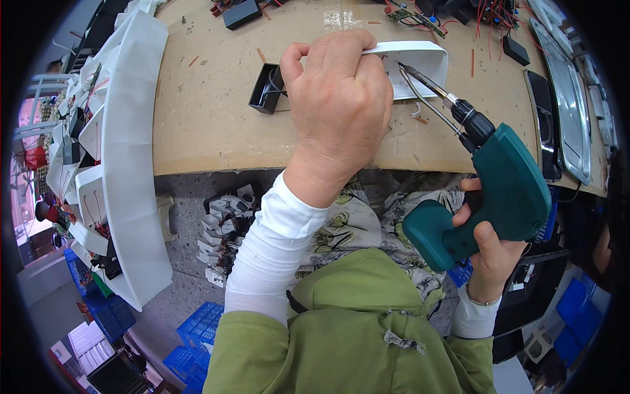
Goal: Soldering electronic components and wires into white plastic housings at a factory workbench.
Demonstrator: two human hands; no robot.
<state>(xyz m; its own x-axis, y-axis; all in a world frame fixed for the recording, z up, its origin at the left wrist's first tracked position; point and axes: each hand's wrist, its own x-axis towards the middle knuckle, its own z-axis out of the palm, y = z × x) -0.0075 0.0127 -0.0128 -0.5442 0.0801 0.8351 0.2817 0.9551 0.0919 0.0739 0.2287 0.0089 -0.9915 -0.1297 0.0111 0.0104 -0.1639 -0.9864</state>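
My left hand (341, 98) is closed on the near-left rim of a white plastic housing (430, 62), which is tipped so that its hollow inside shows. The fingertips are mostly hidden behind the back of the hand. In my right hand (493, 262) is a green soldering gun (515, 180), gripped by its handle with a finger near the trigger. Its metal tip and a thin curved feed tube reach into the housing; whether the tip touches anything cannot be made out. A small open black box (264, 92) with a dark cable sits left of my left hand.
Cardboard covers the worktop (216, 138). Circuit boards (417, 20) and red wires lie at its far edge, with a black block (241, 13) at far left. A metal tray (564, 98) stands on the right. A large white bin (134, 157) of wired parts flanks the left side.
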